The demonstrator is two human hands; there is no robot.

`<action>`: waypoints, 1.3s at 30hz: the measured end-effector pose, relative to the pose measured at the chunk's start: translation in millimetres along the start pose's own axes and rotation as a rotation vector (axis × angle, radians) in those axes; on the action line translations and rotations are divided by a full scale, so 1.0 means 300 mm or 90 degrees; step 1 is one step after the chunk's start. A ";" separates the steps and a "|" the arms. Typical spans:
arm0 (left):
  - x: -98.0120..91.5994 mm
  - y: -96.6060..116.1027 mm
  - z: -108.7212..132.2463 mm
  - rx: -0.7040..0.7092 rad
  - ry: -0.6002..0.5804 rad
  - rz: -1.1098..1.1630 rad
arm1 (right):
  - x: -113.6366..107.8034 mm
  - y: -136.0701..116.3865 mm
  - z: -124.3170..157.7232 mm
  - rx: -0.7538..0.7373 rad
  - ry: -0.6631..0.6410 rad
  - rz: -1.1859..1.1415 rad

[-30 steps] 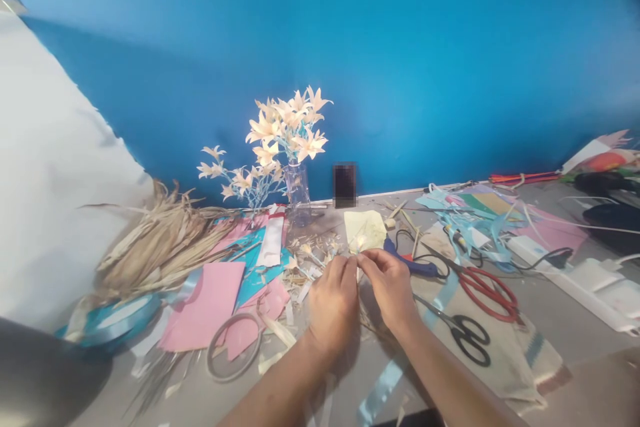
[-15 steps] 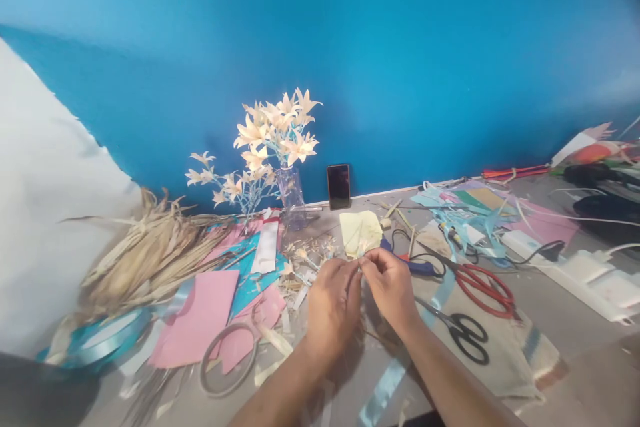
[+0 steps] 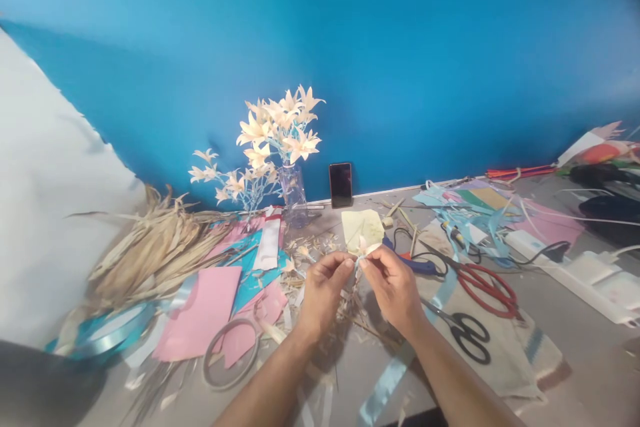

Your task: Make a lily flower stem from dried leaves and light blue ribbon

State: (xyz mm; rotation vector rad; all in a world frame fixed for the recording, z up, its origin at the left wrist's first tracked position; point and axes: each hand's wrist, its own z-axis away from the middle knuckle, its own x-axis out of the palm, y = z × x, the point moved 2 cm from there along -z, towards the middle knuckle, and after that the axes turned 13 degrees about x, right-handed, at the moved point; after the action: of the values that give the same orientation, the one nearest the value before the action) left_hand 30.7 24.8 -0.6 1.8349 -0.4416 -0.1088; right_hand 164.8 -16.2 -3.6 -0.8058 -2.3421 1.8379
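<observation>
My left hand (image 3: pixel 323 288) and my right hand (image 3: pixel 393 285) meet at the middle of the table, fingertips pinched together on a small pale paper flower (image 3: pixel 364 246) with a light blue wrapped stem. Both hands are closed on it, held a little above the table. Behind them lies a pale yellow paper sheet (image 3: pixel 363 227). A clear vase (image 3: pixel 294 195) with several cream paper flowers (image 3: pixel 280 130) stands by the blue wall. Loose scraps and dry strips lie under my hands.
Red-handled scissors (image 3: pixel 487 287) and black scissors (image 3: pixel 463 331) lie right of my hands, beside a blue glue gun (image 3: pixel 415 265). A phone (image 3: pixel 341 184) leans on the wall. Dry leaves (image 3: pixel 150 250), pink paper (image 3: pixel 200 310), a tape ring (image 3: pixel 231 352) lie left; a power strip (image 3: pixel 580 271) right.
My hands have lifted slightly and drawn a little apart, bringing the small flower up into view between the fingertips. The camera view shifted slightly.
</observation>
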 end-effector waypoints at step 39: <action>-0.013 0.002 -0.005 -0.290 -0.091 0.504 | -0.037 -0.077 -0.070 0.284 -0.230 -0.191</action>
State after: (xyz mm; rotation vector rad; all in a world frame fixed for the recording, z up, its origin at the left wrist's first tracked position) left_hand 27.3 27.3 -0.2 1.1125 -1.1129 0.1914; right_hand 173.6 -5.9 26.7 -0.0723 -1.9419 2.3723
